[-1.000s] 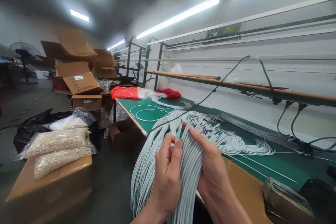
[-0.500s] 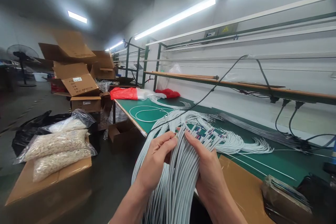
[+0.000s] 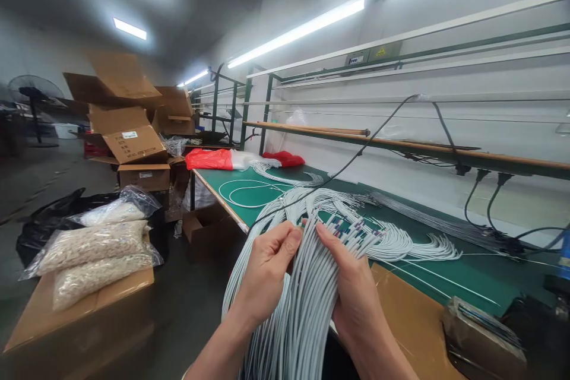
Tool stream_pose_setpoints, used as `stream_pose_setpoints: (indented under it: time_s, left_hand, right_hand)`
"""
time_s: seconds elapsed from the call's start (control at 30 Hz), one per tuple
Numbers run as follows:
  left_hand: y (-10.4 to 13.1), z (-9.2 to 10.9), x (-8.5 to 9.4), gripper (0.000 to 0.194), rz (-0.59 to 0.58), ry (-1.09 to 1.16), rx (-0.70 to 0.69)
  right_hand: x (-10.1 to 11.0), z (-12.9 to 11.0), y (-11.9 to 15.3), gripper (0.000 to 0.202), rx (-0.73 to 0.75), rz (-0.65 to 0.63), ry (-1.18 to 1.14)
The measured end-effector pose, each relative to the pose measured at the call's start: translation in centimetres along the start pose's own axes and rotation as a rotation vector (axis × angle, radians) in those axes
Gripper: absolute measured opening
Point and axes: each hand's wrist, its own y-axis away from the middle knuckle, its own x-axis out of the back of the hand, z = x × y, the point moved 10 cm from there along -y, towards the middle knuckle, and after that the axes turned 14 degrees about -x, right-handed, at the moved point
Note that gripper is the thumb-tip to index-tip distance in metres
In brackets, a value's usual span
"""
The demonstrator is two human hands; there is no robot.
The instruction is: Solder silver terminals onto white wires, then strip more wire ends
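Observation:
A thick bundle of thin white cables [image 3: 312,309] hangs down in front of me, with stripped or coloured wire tips showing at its upper end. My right hand [image 3: 351,285] is wrapped round the bundle from the right, its thumb lying across the cables just below their ends. At the bundle's upper left edge, my left hand [image 3: 267,267] is closed, thumb against curled fingers, pinching at a cable end; the exact grip is partly hidden. More white cables [image 3: 240,273] curve down behind my left hand from the table.
On the green table [image 3: 249,181] lie further cable bundles [image 3: 396,243], grey wires [image 3: 427,222] and red bags [image 3: 209,159]. A black cord [image 3: 338,172] crosses above it. Cardboard [image 3: 409,320] and a plastic-wrapped block [image 3: 481,332] are at right; bagged pale parts [image 3: 98,243] sit on a carton at left.
My left hand's thumb and fingertips have shifted slightly at the cable ends. My right hand keeps its hold on the bundle. The view has moved very slightly.

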Motion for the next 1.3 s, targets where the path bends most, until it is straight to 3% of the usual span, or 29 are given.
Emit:
stream_pose_setpoints:
  time_s: [0.37, 0.57, 0.77, 0.9, 1.07, 1.2, 1.3]
  left_hand:
    - [-1.5, 1.8, -0.3, 0.04, 0.102, -0.15, -0.105]
    - [1.2, -0.2, -0.6, 0.039, 0.168, -0.138, -0.055]
    - [3.3, -0.8, -0.8, 0.03, 0.219, -0.054, -0.016]
    - [3.3, -1.2, -1.1, 0.026, 0.217, 0.017, 0.031]
    - [2.9, -2.2, -1.8, 0.022, 0.191, 0.141, 0.112]
    - [3.0, -2.5, -2.5, 0.035, 0.168, 0.235, 0.177]
    - [3.8, -3.8, -2.9, 0.038, 0.149, 0.301, 0.322]
  right_hand:
    - [-0.3, -1.0, 0.3, 0.041, 0.092, -0.003, 0.05]
    - [2.6, 0.7, -0.6, 0.047, 0.081, 0.106, 0.023]
    - [2.7, 1.5, -0.4, 0.045, 0.036, 0.116, -0.01]
    - [1.5, 1.3, -0.2, 0.05, -0.002, 0.099, -0.08]
    - [-0.2, 1.4, -0.6, 0.051, -0.072, -0.011, -0.136]
    - [0.0, 1.8, -1.1, 0.042, -0.114, -0.047, -0.083]
    - [0.2, 1.9, -1.5, 0.042, -0.131, -0.038, 0.004]
